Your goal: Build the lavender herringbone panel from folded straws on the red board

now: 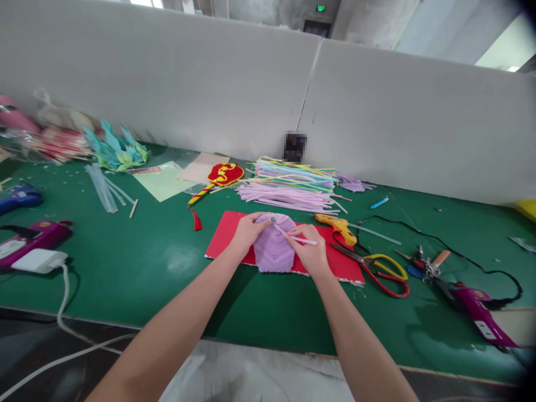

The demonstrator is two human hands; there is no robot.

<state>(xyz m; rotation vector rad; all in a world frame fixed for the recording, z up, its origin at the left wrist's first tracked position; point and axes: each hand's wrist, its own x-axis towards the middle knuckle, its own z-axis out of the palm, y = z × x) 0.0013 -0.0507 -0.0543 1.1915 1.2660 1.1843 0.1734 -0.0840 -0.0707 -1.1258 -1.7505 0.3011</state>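
A lilac panel (274, 251) built of rows of pipe cleaners in a V pattern rests over a red board (226, 231). My left hand (250, 230) pinches its upper left edge, thumb on top. In my right hand (310, 248) is a lilac pipe cleaner (305, 241), held between thumb and fingers. This strip slants up across the top of the panel towards my left thumb. Just right of the board lie scissors (383, 268) with one yellow and one red handle. A yellow glue gun (337, 226) lies behind my right hand.
Bundled lilac and coloured pipe cleaners (288, 195) lie behind the board, beside a red and yellow fan-shaped ornament (226, 174). Purple power strips (39, 240) (481, 315), keys (429, 268) and a blue pen (379, 202) lie around the green table (159, 301). A grey partition (188, 84) rises behind.
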